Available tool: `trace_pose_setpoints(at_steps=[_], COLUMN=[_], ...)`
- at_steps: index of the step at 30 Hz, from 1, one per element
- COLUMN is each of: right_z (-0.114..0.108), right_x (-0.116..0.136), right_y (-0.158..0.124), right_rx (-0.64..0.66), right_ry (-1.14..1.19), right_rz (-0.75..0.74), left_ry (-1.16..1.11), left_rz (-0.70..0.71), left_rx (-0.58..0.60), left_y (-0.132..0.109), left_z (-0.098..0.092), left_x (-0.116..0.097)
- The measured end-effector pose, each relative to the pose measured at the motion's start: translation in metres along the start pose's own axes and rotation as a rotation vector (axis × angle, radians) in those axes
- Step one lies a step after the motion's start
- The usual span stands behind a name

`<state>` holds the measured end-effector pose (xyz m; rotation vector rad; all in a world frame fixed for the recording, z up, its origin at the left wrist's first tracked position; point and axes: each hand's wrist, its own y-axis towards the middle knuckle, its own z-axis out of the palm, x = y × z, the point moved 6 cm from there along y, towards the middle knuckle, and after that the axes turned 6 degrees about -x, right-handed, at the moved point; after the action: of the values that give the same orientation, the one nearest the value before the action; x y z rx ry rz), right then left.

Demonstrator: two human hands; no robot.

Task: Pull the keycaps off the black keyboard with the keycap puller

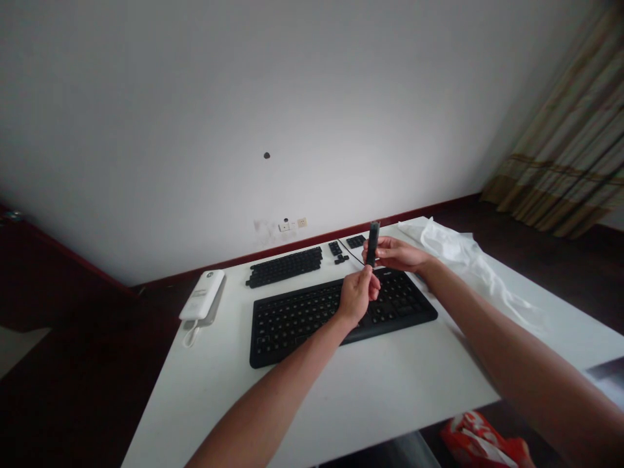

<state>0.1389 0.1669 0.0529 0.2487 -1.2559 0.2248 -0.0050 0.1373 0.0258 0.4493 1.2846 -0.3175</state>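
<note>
Upright above the keyboard is a narrow, dark, long piece, about as long as a space bar keycap; its exact kind is hard to make out. My left hand pinches its lower end between thumb and fingers. Higher up, my right hand grips it from the right side. Below both hands lies a black keyboard whose key positions show small pale marks, as if the keycaps are off. Behind it, loose black keycaps stand in rows, with smaller groups of keycaps further right.
A white power bank with a short cable lies at the table's left edge. Crumpled white plastic covers the right back of the white table. A thin black cable runs behind the keyboard. A red bag sits below the front edge.
</note>
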Motion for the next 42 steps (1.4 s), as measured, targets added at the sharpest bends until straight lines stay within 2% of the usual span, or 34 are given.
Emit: trace_pose_setpoints(at_steps=[6, 21, 26, 33, 42], right_z=[0.004, 0.003, -0.001, -0.004, 0.002], right_x=[0.004, 0.004, 0.003, -0.001, -0.004], right_y=[-0.001, 0.002, 0.002, 0.004, 0.006], right_rx=[-0.056, -0.077, -0.044, -0.071, -0.052], right_ry=[-0.062, -0.081, -0.121, -0.043, 0.009], right_rz=[0.014, -0.024, -0.015, -0.031, -0.062], left_ry=[-0.057, -0.097, -0.125, -0.157, -0.193], left_rz=[-0.032, -0.015, -0.019, -0.052, 0.002], left_rx=[-0.041, -0.026, -0.023, -0.019, -0.014], left_y=[0.0, 0.001, 0.001, 0.002, 0.003], left_z=[-0.002, -0.003, -0.003, -0.002, -0.002], left_x=[0.0, -0.003, 0.0, -0.003, -0.007])
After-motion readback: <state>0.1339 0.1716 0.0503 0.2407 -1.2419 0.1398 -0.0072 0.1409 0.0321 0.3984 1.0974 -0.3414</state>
